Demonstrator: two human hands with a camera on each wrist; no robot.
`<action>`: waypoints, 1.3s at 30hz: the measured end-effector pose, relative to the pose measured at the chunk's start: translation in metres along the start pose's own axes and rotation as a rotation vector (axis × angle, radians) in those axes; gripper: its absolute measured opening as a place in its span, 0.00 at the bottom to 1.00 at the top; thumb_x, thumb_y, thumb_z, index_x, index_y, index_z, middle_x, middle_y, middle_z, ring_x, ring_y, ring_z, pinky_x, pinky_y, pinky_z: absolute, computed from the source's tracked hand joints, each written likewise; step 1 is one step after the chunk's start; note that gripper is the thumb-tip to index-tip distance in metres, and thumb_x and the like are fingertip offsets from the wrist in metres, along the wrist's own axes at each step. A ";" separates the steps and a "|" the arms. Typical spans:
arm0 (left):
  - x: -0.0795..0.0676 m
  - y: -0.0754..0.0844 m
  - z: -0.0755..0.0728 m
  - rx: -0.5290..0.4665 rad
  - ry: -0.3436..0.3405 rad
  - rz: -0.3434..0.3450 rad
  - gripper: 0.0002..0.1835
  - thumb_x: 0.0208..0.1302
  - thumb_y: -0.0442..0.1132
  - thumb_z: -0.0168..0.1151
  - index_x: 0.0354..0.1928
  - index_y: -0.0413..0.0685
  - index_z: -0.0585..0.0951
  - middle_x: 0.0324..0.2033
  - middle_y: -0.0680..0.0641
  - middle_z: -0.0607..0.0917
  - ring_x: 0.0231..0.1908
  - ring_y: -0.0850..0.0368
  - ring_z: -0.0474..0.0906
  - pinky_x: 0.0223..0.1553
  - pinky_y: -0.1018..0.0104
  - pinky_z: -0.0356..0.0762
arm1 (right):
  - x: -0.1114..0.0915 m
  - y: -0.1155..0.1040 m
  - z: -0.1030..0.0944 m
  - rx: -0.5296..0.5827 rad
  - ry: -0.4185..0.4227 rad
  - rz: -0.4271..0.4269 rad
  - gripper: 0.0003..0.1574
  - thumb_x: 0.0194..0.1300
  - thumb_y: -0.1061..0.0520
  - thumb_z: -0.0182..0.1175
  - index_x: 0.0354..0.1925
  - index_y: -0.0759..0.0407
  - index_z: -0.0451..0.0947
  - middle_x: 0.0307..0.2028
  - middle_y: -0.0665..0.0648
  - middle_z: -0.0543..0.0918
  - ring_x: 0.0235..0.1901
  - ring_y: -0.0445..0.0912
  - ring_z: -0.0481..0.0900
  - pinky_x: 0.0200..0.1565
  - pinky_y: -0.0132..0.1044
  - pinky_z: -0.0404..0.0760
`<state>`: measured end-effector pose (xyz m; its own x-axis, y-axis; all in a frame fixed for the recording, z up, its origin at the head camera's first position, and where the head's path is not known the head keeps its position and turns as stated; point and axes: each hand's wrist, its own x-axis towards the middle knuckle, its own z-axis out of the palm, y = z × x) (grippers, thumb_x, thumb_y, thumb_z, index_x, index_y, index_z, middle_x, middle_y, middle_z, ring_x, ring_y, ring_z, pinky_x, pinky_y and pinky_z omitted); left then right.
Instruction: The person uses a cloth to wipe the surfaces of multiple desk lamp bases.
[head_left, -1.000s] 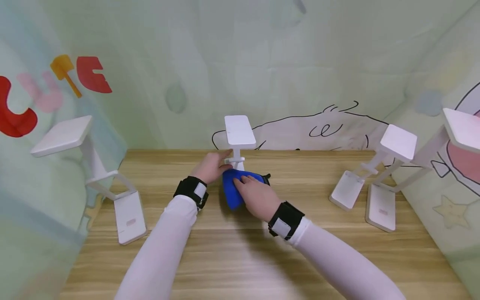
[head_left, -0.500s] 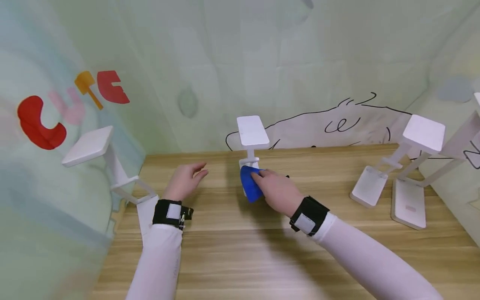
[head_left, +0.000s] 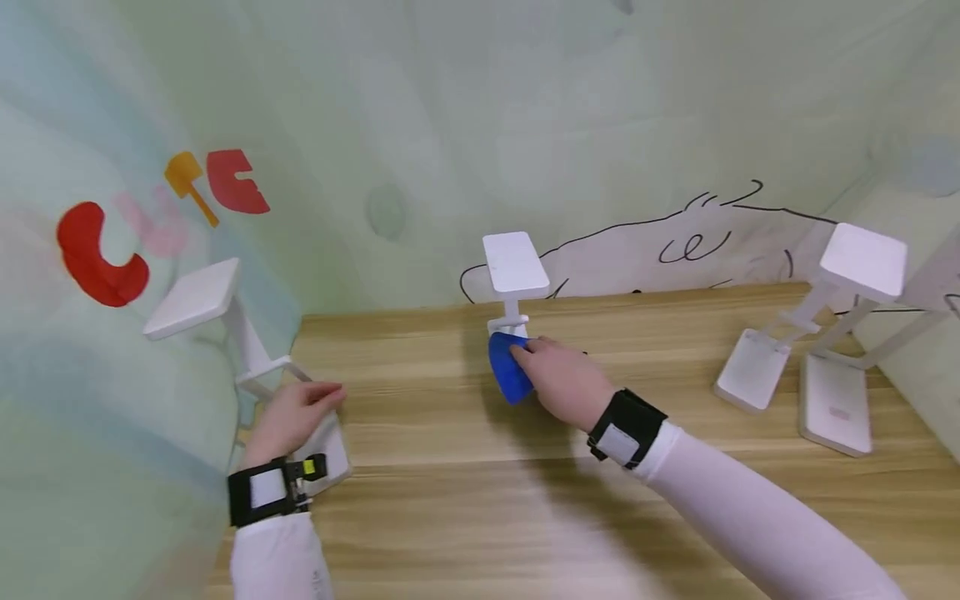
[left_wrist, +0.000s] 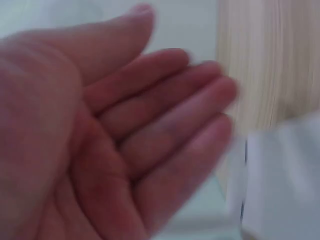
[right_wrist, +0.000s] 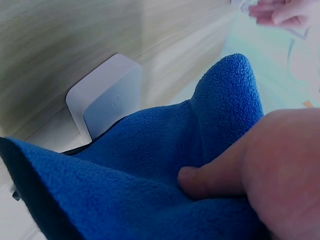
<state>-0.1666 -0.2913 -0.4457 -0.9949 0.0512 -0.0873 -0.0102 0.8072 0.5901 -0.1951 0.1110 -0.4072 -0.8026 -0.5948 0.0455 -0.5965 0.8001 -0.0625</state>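
My right hand point(head_left: 570, 383) pinches a blue fleecy cloth point(head_left: 510, 367) at a white folding stand point(head_left: 517, 265) in the middle of the table. In the right wrist view the thumb presses into the folds of the cloth point(right_wrist: 145, 145), while the white base point(right_wrist: 112, 92) shows beside it. Over at the left, my left hand point(head_left: 288, 421) hovers by a second white stand point(head_left: 198, 296), covering part of its base. Its palm faces the left wrist camera with nothing held, the fingers point(left_wrist: 175, 120) loosely extended and slightly blurred. Whether it touches that stand I cannot tell.
Two more white stands point(head_left: 862, 262) are placed close together on the right of the wooden table point(head_left: 450, 517). A pale printed fabric wall point(head_left: 390, 125) rises behind the table and along its sides.
My left hand has left the middle stand and travelled left to the other stand. The right hand stays with the cloth at the middle stand. The head view has shifted slightly left.
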 end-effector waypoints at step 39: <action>-0.001 -0.035 0.000 -0.122 0.472 -0.230 0.15 0.83 0.39 0.57 0.53 0.31 0.82 0.52 0.28 0.86 0.52 0.31 0.82 0.45 0.49 0.73 | -0.003 -0.005 -0.007 -0.038 0.024 -0.009 0.32 0.70 0.69 0.68 0.70 0.64 0.76 0.60 0.67 0.84 0.58 0.58 0.85 0.54 0.51 0.86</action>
<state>-0.1652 -0.3194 -0.4666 -0.9025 -0.4111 0.1286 -0.2166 0.6911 0.6895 -0.1897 0.1088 -0.4003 -0.7965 -0.6006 0.0699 -0.6033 0.7972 -0.0241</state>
